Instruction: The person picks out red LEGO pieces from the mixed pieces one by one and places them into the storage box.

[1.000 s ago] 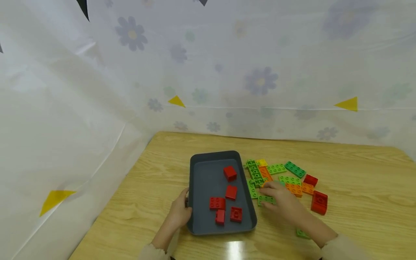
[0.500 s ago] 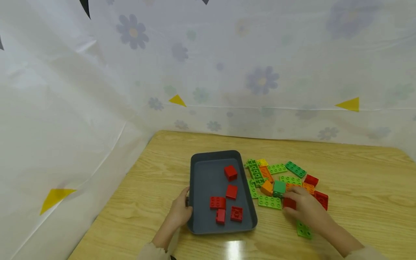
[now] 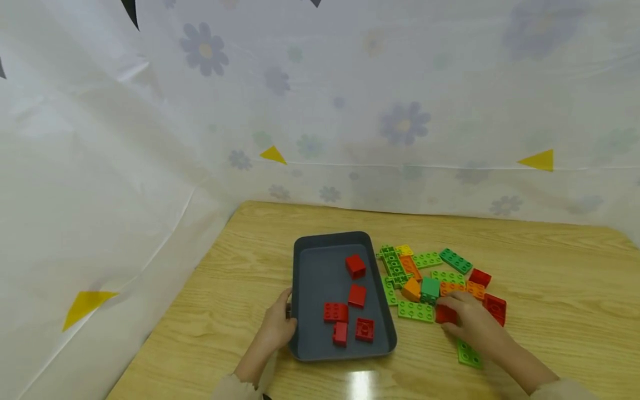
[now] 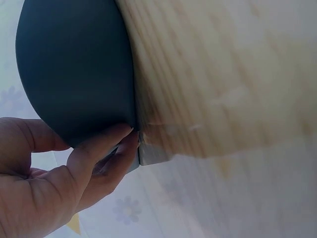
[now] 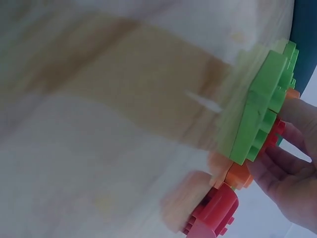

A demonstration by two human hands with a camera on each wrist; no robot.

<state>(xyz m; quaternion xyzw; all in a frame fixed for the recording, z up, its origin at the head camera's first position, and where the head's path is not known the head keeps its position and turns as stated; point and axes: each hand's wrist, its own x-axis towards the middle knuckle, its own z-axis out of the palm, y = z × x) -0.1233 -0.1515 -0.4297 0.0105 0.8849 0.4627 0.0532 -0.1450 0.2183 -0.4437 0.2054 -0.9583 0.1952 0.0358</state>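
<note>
A dark grey tray (image 3: 320, 266) stands on the table with several red bricks inside, among them a cube-like one (image 3: 355, 266). My left hand (image 3: 278, 322) grips the tray's left side. In the left wrist view, the fingers curl at the edge of the tray (image 4: 74, 69). To the right of the tray, my right hand (image 3: 472, 319) pinches a red toy brick (image 3: 445, 313) among the loose bricks. This brick is partly covered by the fingers; in the right wrist view, a light green brick (image 5: 257, 109) hides much of it.
Loose green, orange and yellow bricks lie close to the tray's right side, including a green cube (image 3: 430, 289) and an orange brick (image 3: 411, 289). Another red brick (image 3: 495, 307) sits right of my right hand. A light green plate (image 3: 469, 354) lies nearer the front.
My right hand has moved right and nearer, from the green and orange bricks to the red brick, and now holds it. My left hand and the tray stay in place.
</note>
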